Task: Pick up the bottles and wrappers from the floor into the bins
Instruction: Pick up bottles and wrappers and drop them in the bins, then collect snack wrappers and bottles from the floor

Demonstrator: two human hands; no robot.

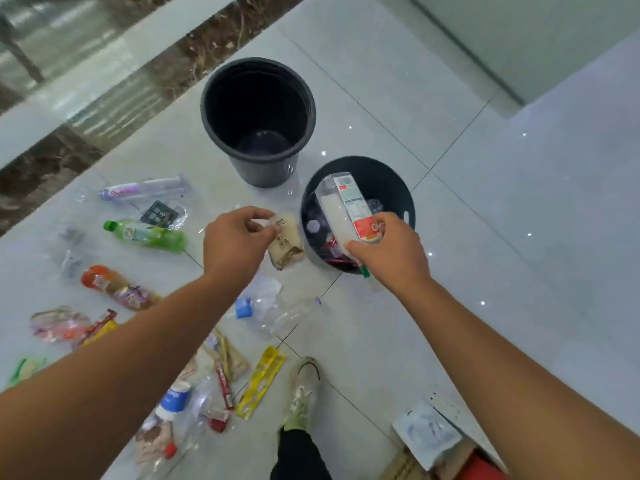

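My left hand (239, 242) pinches a beige wrapper (285, 242) just left of the small dark bin (408, 199). My right hand (388, 254) grips a clear wrapper with a red and white label (346, 209) over that bin, which holds several wrappers. A taller black bin (214, 109) stands behind it and looks empty. On the floor to the left lie a clear bottle with a purple label (145, 189), a green bottle (145, 235), an orange bottle (117, 287), a crushed clear bottle with a blue cap (270, 306) and a yellow wrapper (261, 386).
More wrappers and small bottles (173, 410) are scattered at the lower left. My shoe (303, 393) stands near the yellow wrapper. A cardboard box with packets (429, 438) sits at the lower right. A dark marble strip (104, 109) borders the floor at the left.
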